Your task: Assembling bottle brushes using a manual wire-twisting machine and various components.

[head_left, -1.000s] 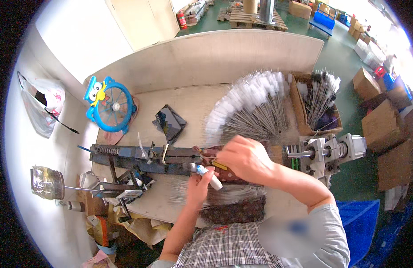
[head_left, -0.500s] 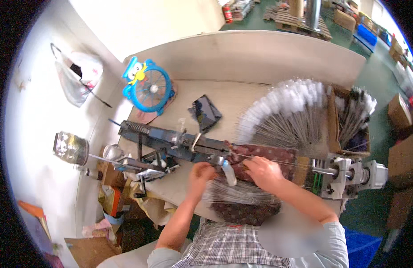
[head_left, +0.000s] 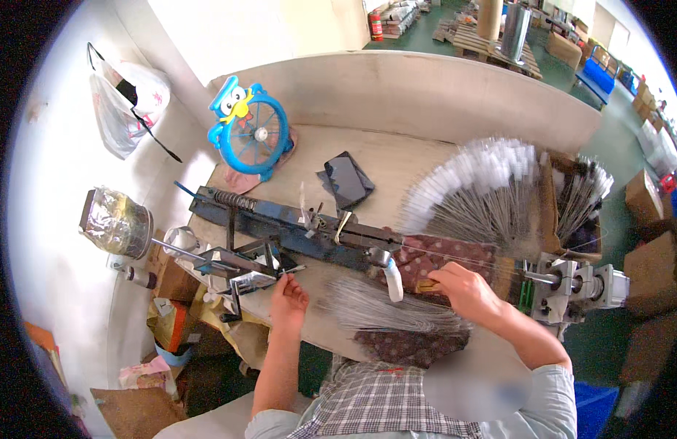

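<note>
My left hand (head_left: pixel 289 301) is closed beside a crank-handled metal fixture (head_left: pixel 250 267). Its fingertips pinch a thin whitish piece too small to make out. My right hand (head_left: pixel 466 289) is closed on a small yellowish-tan piece (head_left: pixel 427 285), above dotted maroon cloth (head_left: pixel 455 252). Left of that piece hangs a white-wrapped lever handle (head_left: pixel 394 282), joined to a long dark-blue metal bar (head_left: pixel 287 235) with a coil spring. Thin metal wires (head_left: pixel 389 311) lie bunched on the table between my forearms. More wires stretch from the bar toward a motor unit (head_left: pixel 609 287) on the right.
White-tipped wire brushes (head_left: pixel 477 179) fan out at the back right, beside a cardboard box (head_left: pixel 549 208) holding more. Behind the bar lie a dark flat phone-like object (head_left: pixel 347 183) and a blue cartoon fan (head_left: pixel 254 139). A plastic-covered motor (head_left: pixel 115 223) juts out at left.
My left hand has moved left, from beside the lever handle to the crank-handled fixture. My right hand has shifted slightly right; the tan piece shows in its fingers now.
</note>
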A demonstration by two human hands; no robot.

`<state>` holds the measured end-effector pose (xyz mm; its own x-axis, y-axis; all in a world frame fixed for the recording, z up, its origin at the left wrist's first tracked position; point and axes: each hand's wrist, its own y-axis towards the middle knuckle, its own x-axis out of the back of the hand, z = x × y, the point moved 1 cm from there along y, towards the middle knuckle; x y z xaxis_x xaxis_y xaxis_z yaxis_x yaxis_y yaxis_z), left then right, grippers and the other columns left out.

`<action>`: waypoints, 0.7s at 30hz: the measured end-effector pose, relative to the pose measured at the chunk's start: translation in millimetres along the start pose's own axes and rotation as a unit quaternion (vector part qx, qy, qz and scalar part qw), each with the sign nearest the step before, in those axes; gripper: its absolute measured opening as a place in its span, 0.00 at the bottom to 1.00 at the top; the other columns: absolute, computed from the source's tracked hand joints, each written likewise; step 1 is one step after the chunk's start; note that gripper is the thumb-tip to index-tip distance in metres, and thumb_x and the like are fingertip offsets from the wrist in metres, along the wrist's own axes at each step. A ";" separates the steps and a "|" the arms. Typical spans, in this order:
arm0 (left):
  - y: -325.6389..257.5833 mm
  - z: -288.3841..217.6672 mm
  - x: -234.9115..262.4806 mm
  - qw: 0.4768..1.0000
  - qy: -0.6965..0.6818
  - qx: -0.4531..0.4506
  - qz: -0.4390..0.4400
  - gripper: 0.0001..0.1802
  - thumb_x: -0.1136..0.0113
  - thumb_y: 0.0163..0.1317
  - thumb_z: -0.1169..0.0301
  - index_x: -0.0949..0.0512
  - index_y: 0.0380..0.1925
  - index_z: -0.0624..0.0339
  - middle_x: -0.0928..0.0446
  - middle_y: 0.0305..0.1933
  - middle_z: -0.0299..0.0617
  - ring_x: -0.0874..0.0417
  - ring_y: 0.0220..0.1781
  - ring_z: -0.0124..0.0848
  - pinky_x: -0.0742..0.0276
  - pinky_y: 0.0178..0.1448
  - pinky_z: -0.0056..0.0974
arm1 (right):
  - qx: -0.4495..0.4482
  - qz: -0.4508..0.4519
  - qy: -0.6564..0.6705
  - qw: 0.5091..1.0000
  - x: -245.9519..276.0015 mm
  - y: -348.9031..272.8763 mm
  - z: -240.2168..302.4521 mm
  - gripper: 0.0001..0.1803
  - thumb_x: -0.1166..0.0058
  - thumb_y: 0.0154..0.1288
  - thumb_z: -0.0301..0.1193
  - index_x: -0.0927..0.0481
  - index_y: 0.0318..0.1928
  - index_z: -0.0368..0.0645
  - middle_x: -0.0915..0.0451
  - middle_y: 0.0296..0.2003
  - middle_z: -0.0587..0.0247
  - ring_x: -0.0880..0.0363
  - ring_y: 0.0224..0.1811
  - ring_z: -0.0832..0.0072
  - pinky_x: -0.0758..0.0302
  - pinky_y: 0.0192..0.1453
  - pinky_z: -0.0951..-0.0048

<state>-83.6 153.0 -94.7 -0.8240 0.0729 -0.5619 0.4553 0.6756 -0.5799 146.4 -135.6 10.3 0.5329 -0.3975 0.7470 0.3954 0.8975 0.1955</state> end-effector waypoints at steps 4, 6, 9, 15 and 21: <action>-10.3 20.2 -10.8 0.997 0.016 -0.071 0.007 0.08 0.44 0.60 0.65 0.24 0.29 0.57 0.29 0.21 0.31 0.29 0.25 0.23 0.31 0.31 0.32 | 0.051 -0.068 -0.056 0.995 34.1 2.9 17.1 0.14 0.44 0.50 0.23 0.22 0.41 0.40 0.24 0.32 0.57 0.23 0.33 0.58 0.25 0.36 0.64; -43.3 51.2 -38.6 0.960 0.195 -0.156 0.124 0.08 0.44 0.59 0.67 0.23 0.30 0.60 0.26 0.23 0.34 0.28 0.26 0.22 0.31 0.32 0.31 | 0.049 -0.109 -0.091 0.989 46.3 12.6 14.6 0.11 0.43 0.51 0.25 0.21 0.38 0.41 0.23 0.28 0.59 0.23 0.33 0.60 0.25 0.36 0.65; -97.7 99.6 -123.7 0.930 0.267 -0.042 0.249 0.10 0.45 0.62 0.68 0.23 0.34 0.64 0.22 0.29 0.38 0.27 0.26 0.22 0.31 0.34 0.29 | -0.042 -0.135 -0.027 0.990 52.2 14.4 -5.6 0.10 0.41 0.52 0.30 0.20 0.35 0.39 0.21 0.28 0.57 0.22 0.34 0.61 0.26 0.38 0.64; -89.5 149.0 -179.6 0.907 0.263 -0.019 0.329 0.09 0.46 0.64 0.68 0.24 0.36 0.64 0.22 0.30 0.38 0.26 0.26 0.22 0.30 0.34 0.27 | -0.107 -0.104 0.075 0.986 54.4 -2.4 -13.6 0.10 0.41 0.53 0.30 0.19 0.36 0.39 0.20 0.30 0.56 0.21 0.33 0.61 0.25 0.39 0.67; -85.1 158.3 -185.6 0.912 0.269 -0.032 0.306 0.09 0.46 0.64 0.69 0.23 0.38 0.63 0.22 0.32 0.38 0.25 0.27 0.22 0.29 0.32 0.26 | -0.028 -0.092 0.112 0.989 60.4 -12.3 -19.7 0.10 0.40 0.50 0.30 0.19 0.34 0.41 0.21 0.28 0.60 0.22 0.34 0.62 0.26 0.40 0.66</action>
<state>84.0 -34.1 -34.4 -0.4755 0.7896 -0.3878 0.8797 0.4273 -0.2087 188.5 -174.5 40.5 0.5978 -0.5909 0.5418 0.5387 0.7965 0.2745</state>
